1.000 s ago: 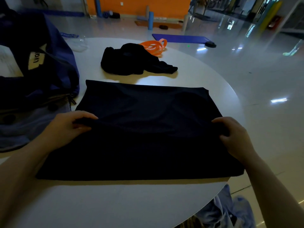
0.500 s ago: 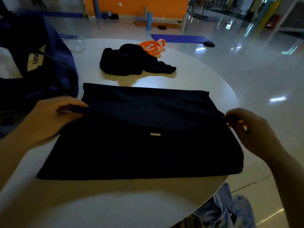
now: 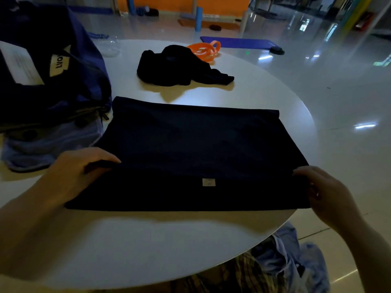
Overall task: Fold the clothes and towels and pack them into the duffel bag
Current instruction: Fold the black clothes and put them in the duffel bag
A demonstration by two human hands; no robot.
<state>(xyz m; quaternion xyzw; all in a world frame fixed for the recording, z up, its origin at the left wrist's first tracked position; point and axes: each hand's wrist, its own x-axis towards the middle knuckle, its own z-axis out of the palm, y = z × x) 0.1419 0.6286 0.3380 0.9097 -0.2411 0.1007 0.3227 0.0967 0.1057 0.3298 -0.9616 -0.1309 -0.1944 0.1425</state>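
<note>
a: where's the dark garment point(image 3: 190, 149) right now?

b: flat on the round white worktop point(image 3: 148, 246), spread wide, its near part folded over so a small pale label point(image 3: 208, 182) shows on top. it looks mid-fold to me, with the fold line running between the two hands.

a: and the hands?

b: the left hand point(image 3: 80, 176) pinches the cloth at the left end of that fold, thumb over the fabric and fingers curled under it. the right hand point(image 3: 321, 191) has its grip closed on the right end of the same edge. holding both ends at once likely keeps the edge straight and taut, so the layer lies square.

a: is the bag close?

b: the blue duffel bag point(image 3: 53, 81) sits at the left of the worktop, just beside the garment's far left corner, mouth facing in. a light blue cloth point(image 3: 53, 144) lies at its opening; i can't tell whether it's partly inside.

a: anything left to fold?

b: a crumpled black garment point(image 3: 177, 66) farther back, not yet folded, with an orange band point(image 3: 204, 50) touching its far side. more cloth point(image 3: 285, 261) hangs below the near edge.
</note>
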